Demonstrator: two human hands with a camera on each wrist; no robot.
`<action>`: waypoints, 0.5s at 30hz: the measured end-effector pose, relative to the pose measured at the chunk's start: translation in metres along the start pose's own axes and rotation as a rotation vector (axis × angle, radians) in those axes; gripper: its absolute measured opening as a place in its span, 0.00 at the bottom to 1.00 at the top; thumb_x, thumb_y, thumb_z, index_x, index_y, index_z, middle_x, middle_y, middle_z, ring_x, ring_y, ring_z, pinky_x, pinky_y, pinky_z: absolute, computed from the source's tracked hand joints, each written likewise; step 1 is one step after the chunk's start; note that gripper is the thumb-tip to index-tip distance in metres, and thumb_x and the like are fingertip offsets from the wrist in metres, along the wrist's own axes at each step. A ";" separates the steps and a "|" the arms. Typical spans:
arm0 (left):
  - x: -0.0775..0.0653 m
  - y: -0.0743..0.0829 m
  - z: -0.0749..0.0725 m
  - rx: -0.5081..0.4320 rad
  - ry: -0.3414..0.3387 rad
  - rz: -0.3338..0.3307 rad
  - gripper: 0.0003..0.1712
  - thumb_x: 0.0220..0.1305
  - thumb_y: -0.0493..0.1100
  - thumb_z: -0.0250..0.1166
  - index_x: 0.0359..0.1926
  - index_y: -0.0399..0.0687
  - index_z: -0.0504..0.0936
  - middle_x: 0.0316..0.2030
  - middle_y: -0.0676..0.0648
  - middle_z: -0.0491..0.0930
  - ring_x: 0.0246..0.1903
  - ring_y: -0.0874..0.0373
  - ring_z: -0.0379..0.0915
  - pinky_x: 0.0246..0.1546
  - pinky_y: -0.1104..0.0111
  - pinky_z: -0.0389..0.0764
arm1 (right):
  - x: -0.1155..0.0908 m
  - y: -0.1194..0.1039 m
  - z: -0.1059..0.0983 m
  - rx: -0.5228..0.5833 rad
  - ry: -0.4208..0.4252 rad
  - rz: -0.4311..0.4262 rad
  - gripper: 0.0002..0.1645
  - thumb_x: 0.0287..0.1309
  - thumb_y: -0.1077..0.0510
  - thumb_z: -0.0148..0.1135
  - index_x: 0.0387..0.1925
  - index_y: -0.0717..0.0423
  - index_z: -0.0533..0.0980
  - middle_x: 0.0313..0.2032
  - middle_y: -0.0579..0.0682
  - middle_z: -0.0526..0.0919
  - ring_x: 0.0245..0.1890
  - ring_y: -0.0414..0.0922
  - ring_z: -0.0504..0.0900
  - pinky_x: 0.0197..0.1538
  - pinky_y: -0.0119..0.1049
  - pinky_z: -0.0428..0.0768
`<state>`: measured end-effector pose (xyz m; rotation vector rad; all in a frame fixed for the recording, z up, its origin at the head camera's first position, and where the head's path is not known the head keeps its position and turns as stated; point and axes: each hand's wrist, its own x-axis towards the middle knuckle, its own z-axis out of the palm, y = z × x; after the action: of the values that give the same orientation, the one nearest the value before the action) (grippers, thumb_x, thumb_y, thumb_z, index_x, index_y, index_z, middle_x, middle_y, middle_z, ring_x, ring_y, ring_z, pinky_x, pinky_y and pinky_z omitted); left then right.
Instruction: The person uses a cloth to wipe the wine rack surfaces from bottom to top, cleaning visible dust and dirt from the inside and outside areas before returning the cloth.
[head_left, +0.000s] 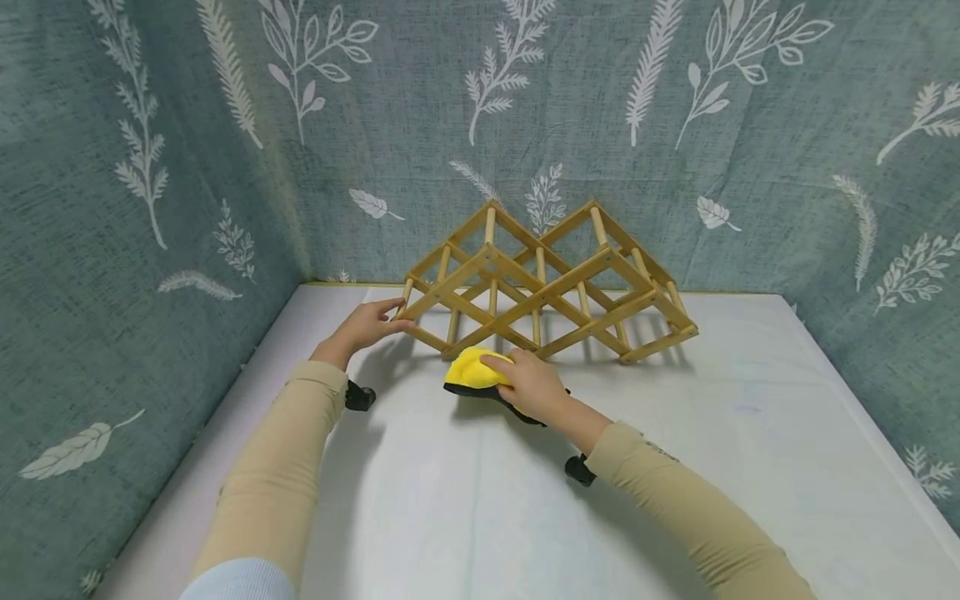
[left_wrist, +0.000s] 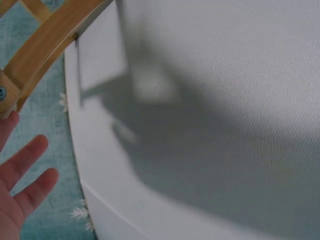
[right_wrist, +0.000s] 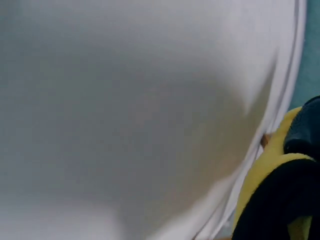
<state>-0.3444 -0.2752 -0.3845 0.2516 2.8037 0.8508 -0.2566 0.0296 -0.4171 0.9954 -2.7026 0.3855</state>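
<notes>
A folding wooden lattice rack (head_left: 542,287) with crossed slats and round dowels stands near the back wall. At its left end my left hand (head_left: 365,327) grips the corner between thumb and fingers. In the left wrist view, fingers (left_wrist: 37,187) spread beside the rack's screwed slat end (left_wrist: 9,92). My right hand (head_left: 534,385) pinches a soft yellow cloth (head_left: 474,367) with black edging, in front of the rack's lower middle. The right wrist view shows the cloth (right_wrist: 265,172) bunched, with its black part folded over; the right fingers are hidden there.
The white table (head_left: 420,500) carries the rack and shadows of both arms. Green-grey leaf-patterned fabric (head_left: 420,108) walls the back and both sides, close behind the rack. Small black wrist devices (head_left: 360,397) hang beneath both wrists.
</notes>
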 end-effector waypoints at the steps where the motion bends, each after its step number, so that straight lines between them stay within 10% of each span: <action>1: 0.000 -0.001 0.000 -0.005 0.002 -0.003 0.42 0.59 0.61 0.59 0.69 0.50 0.57 0.65 0.35 0.59 0.59 0.37 0.61 0.55 0.46 0.66 | 0.004 -0.004 0.003 -0.009 -0.006 -0.020 0.28 0.54 0.57 0.63 0.58 0.46 0.70 0.37 0.55 0.76 0.30 0.47 0.75 0.24 0.34 0.73; 6: -0.001 -0.002 0.000 -0.018 0.012 -0.014 0.43 0.57 0.63 0.59 0.69 0.51 0.58 0.65 0.36 0.59 0.59 0.38 0.62 0.55 0.47 0.67 | 0.025 -0.013 0.018 -0.064 -0.018 -0.074 0.27 0.55 0.58 0.63 0.57 0.47 0.70 0.32 0.54 0.75 0.25 0.45 0.72 0.22 0.31 0.70; 15: 0.000 -0.003 0.001 -0.004 0.019 -0.001 0.41 0.59 0.61 0.59 0.68 0.50 0.59 0.66 0.36 0.58 0.58 0.37 0.62 0.55 0.47 0.66 | 0.036 0.005 0.007 -0.041 -0.002 0.099 0.27 0.58 0.57 0.59 0.60 0.44 0.68 0.44 0.59 0.75 0.39 0.53 0.77 0.30 0.41 0.78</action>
<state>-0.3447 -0.2772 -0.3873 0.2424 2.8188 0.8629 -0.2874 0.0093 -0.4134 0.8533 -2.7572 0.3461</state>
